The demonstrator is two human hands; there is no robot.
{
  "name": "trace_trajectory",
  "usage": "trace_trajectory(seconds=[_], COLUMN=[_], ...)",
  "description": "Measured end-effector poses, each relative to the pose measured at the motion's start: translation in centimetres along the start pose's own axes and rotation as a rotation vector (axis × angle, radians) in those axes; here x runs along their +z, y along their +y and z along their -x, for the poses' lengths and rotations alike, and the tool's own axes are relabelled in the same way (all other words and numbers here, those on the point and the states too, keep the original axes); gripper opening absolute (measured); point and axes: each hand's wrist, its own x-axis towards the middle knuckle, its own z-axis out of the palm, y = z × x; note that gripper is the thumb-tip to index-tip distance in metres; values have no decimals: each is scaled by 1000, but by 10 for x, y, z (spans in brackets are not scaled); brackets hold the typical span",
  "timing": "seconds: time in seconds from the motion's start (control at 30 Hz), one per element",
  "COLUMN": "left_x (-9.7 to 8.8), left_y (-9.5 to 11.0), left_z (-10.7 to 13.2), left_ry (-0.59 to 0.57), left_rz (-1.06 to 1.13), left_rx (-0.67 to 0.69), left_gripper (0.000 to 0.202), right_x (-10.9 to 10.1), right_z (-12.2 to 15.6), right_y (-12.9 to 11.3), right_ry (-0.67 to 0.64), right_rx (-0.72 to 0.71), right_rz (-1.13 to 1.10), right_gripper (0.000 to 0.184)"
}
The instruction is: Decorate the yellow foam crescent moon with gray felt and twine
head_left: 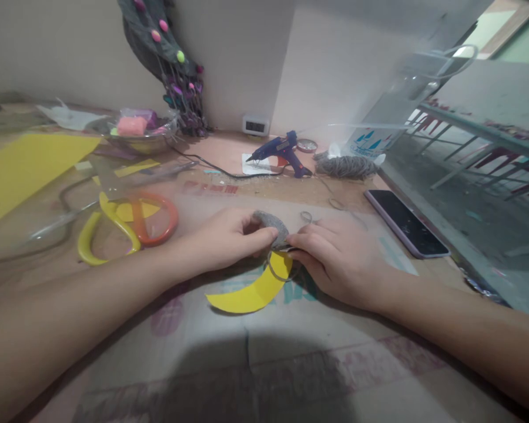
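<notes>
My left hand [229,238] and my right hand [335,258] meet at the middle of the table, both pinching a small grey, yarn-wrapped piece [273,226]. A yellow crescent-shaped paper cutout [253,291] lies beneath the hands, one end tucked under the grey piece, with a thin grey strand looped over it. My left thumb and fingers close on the grey piece from the left. My right fingers press together at its right edge.
Yellow and orange scissors [127,226] lie to the left, a yellow sheet [22,167] beyond them. A blue glue gun [282,154], a bundle of grey yarn [346,166] and a phone [405,223] sit at the back right. A bowl [136,132] stands at the back left.
</notes>
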Motion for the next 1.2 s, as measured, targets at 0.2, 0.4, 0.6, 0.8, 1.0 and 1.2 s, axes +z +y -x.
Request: trace_trajectory(seconds=[0.2, 0.4, 0.6, 0.8, 1.0, 1.2], left_x=[1, 1, 1, 1, 1, 1], left_y=[-2, -2, -3, -4, -3, -3], left_z=[0, -1, -1, -1, -1, 0], left_ry=[16, 18, 25, 14, 22, -6], left_rz=[-6, -22, -41, -78, -70, 29], left_rx=[2, 12, 21, 16, 23, -6], left_gripper=[33, 33, 32, 32, 29, 33], right_x=[0, -1, -3, -3, -3, 0], right_z=[1, 0, 0, 1, 0, -1], right_y=[1, 1, 0, 0, 0, 4], right_ry=[-16, -12, -12, -42, -32, 23], right_rx=[12, -11, -64, -84, -77, 83], right_rz=[-18, 23, 81, 114, 91, -63], right_gripper=[17, 15, 17, 16, 17, 18])
